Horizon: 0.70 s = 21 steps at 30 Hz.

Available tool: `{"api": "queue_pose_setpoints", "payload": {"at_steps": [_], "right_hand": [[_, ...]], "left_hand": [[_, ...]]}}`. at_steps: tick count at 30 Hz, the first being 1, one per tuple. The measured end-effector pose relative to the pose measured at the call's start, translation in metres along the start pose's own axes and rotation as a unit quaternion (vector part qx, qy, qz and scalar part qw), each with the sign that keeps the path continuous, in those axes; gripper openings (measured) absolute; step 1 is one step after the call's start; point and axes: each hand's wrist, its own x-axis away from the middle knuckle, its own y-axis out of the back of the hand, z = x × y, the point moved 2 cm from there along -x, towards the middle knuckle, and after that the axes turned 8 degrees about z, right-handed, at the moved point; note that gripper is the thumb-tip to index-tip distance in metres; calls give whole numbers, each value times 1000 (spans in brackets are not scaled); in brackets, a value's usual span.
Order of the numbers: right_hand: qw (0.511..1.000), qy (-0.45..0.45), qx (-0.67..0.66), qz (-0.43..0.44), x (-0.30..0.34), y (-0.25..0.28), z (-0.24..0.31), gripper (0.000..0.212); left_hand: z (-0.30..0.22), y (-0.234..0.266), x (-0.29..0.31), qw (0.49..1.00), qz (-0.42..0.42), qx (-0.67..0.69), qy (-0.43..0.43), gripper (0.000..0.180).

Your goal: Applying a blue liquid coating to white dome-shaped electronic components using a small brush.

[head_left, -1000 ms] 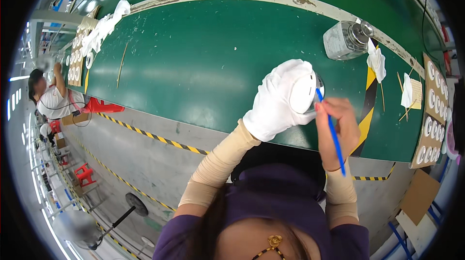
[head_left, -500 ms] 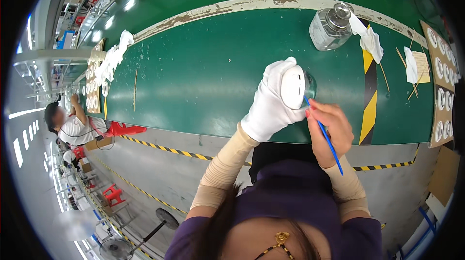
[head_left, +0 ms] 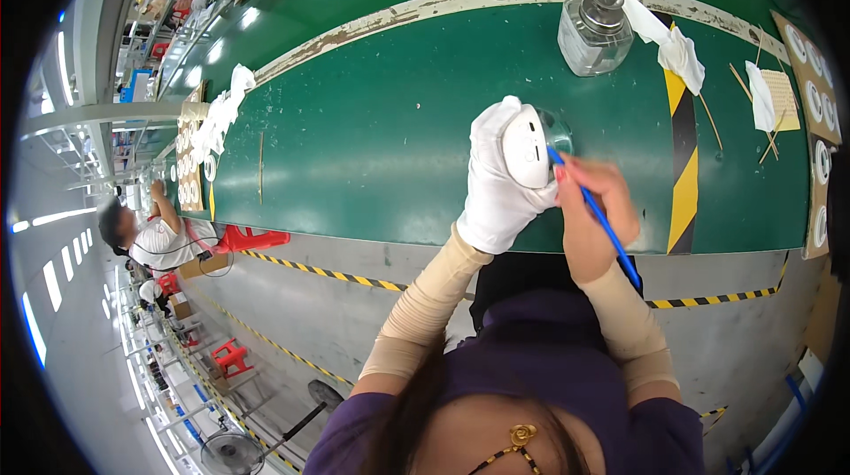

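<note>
My left hand [head_left: 492,187], in a white glove, is wrapped round a white rounded plastic device [head_left: 526,154] with small dark slots in its face. A clear, dome-like part [head_left: 557,130] shows on its right side. My bare right hand [head_left: 598,209] pinches a slim blue stick tool [head_left: 622,255], slanting down to the right. Its upper tip is at the device's right edge; whether it touches cannot be made out. Both hands are above the near part of the green table [head_left: 372,121].
A glass bottle [head_left: 593,41] with a metal top stands at the back right. White cloths [head_left: 680,59] and thin sticks [head_left: 711,121] lie beyond it. Cardboard trays [head_left: 189,161] with white rings sit at both ends. At the left, a person [head_left: 159,231] works at the table.
The device has tilted a little in my left hand. My right hand has shifted slightly up and left with the blue stick, and the whole view has moved a little.
</note>
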Motion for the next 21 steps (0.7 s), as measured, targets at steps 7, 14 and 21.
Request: {"api": "queue_pose_setpoints", "payload": {"at_steps": [7, 14, 21], "right_hand": [[1000, 26, -5, -8, 9, 6, 0, 15], [999, 26, -24, -13, 7, 4, -2, 17], [998, 52, -31, -23, -10, 1, -1, 18]], "left_hand": [[-2, -2, -2, 1000, -14, 20, 1, 91], [1, -2, 0, 999, -28, 24, -11, 91], [1, -3, -1, 997, -37, 57, 24, 92]]}}
